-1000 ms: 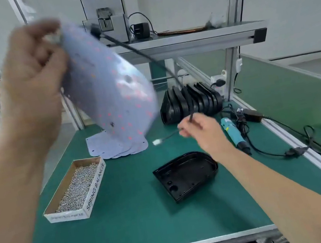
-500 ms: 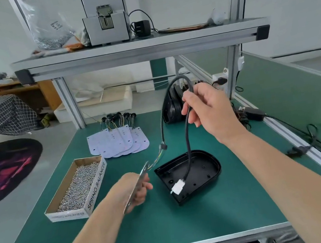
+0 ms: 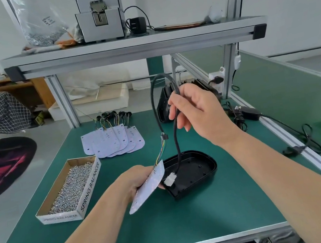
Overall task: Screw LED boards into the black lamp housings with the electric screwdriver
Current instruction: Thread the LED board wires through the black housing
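My left hand (image 3: 132, 182) grips a white LED board (image 3: 147, 187), tilted on edge just left of an open black lamp housing (image 3: 194, 171) lying on the green mat. The board's black cable (image 3: 155, 105) arches up from coloured wires and comes down again. My right hand (image 3: 194, 111) pinches that cable above the housing. The cable's white plug (image 3: 169, 178) hangs at the housing's left rim. The electric screwdriver is hidden behind my right arm.
A cardboard box of screws (image 3: 70, 188) sits at the left. A fan of spare LED boards (image 3: 113, 140) lies behind it. Stacked black housings (image 3: 165, 103) stand at the back. A power adapter and cords (image 3: 248, 113) trail along the right rail. An overhead shelf (image 3: 134, 49) spans the bench.
The left hand brought the board down from face height to the housing's left side. The right hand rose with the cable, and the plug now hangs at the housing rim.
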A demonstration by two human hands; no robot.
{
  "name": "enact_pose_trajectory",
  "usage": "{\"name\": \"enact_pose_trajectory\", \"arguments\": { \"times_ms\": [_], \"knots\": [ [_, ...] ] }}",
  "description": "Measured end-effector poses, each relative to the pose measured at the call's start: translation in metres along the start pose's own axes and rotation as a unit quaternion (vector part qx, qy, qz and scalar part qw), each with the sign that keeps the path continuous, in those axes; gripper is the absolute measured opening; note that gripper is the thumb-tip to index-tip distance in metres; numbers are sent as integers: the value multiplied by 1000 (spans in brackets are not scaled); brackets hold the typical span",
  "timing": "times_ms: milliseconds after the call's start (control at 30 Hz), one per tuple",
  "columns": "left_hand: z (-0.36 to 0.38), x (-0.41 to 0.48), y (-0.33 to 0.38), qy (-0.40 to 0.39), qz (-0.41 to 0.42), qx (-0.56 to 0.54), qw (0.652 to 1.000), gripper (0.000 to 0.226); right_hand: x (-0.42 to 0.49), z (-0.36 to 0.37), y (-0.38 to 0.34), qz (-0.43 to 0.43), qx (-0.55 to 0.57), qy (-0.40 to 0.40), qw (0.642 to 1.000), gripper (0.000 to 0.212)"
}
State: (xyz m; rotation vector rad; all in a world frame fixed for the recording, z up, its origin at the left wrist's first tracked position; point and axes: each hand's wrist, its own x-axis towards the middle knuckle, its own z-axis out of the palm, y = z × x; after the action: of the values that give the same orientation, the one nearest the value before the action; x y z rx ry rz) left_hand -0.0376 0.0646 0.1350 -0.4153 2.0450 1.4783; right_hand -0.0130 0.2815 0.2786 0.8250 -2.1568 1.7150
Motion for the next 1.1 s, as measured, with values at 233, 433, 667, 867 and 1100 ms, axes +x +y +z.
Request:
{"name": "enact_pose_trajectory", "arguments": {
  "times_ms": [233, 433, 667, 867, 1100],
  "knots": [
    [1, -2, 20, 24, 47, -71, 996, 43, 10, 6, -38, -10, 62, -178, 982, 19],
    [0, -12, 41, 33, 90, -22, 995, 37, 26, 10, -62, -6, 24, -278, 960, 21],
    [-14, -22, 50, 32, 112, -51, 992, 64, 35, 9, -70, 0, 94, -259, 961, 24],
    [-16, -29, 64, 38, 124, -95, 987, 52, 42, 15, -79, 2, 152, -263, 953, 26],
    [-20, -43, 74, 54, 194, -68, 977, 49, 54, 17, -83, 44, 227, -228, 946, 28]
  ]
}}
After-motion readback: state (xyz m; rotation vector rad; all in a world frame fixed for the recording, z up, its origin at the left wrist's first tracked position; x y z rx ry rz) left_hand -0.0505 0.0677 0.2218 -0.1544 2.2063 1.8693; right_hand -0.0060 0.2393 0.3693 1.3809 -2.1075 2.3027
